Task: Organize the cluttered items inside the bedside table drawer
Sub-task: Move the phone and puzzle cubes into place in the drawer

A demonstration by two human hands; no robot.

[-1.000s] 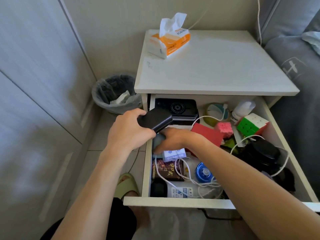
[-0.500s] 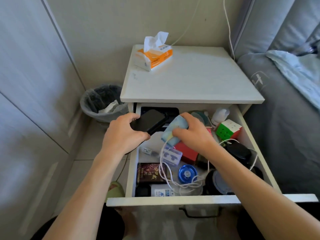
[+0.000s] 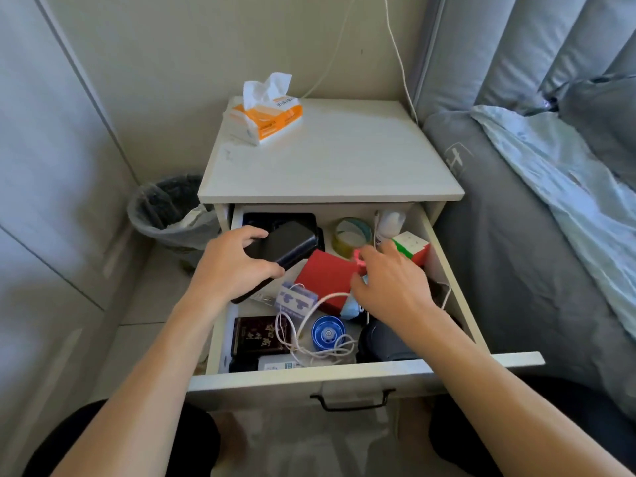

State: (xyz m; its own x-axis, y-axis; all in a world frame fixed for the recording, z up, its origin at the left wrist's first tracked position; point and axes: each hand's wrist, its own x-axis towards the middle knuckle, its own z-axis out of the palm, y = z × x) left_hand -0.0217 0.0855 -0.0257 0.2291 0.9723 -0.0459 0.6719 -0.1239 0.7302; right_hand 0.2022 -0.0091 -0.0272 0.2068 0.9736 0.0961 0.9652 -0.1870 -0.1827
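Only the head view to go on here, so we'll use the red box in the middle of the drawer as our landmark.

Left of the red box, our left hand is gripping a black case, fingers and thumb curled round it, held up over the back-left corner where another black box sits.

The change: half a second ago our right hand was clutching a pale blue soft thing up behind the red box. Now that blue thing lies at the red box's front-right corner, and the hand is over it with its fingers spread loosely toward a small pink item right at the box's right edge. We can't tell if the fingertips are actually touching the pink bit, but the hand is not holding anything.

Just right of that, the colour cube; behind the red box, a tape roll. In front of it, a white cable loops over a blue disc and a dark booklet.

Our read: one item relocated, the next one being picked, and the black case not yet placed. Most of the clutter is untouched, and that cable looks like the snag risk.
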